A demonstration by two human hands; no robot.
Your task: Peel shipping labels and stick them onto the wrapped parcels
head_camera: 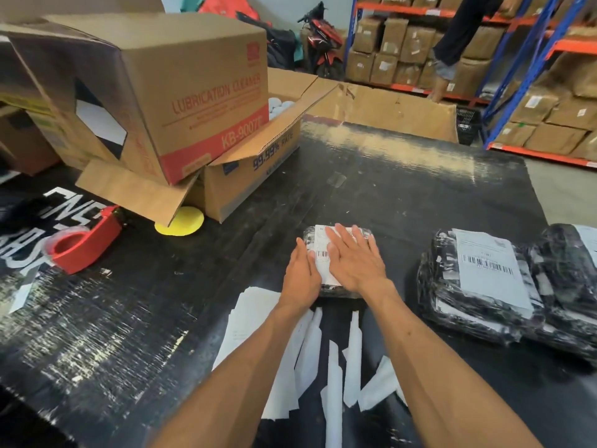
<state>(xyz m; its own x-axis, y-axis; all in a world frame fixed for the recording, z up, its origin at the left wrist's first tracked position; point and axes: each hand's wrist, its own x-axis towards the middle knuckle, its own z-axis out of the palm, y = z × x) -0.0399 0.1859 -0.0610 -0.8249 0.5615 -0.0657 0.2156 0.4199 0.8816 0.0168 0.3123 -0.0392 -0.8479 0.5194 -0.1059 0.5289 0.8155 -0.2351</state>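
A small parcel wrapped in black film [308, 236] lies on the black table in front of me. A white shipping label [322, 250] with a barcode lies on its top. My right hand [353, 258] presses flat on the label with straight fingers. My left hand [300, 274] rests against the parcel's left side, fingers on the label's edge. A stack of wrapped parcels [478, 286] with a label on top sits to the right. Peeled backing strips [334, 376] and white sheets [248, 328] lie near the table's front.
A red tape dispenser [85, 242] sits at the left. Cardboard boxes [155, 92] stand stacked at the back left, with a yellow disc [181, 223] under a flap. Shelves of cartons [549, 108] and a person stand behind the table [387, 176].
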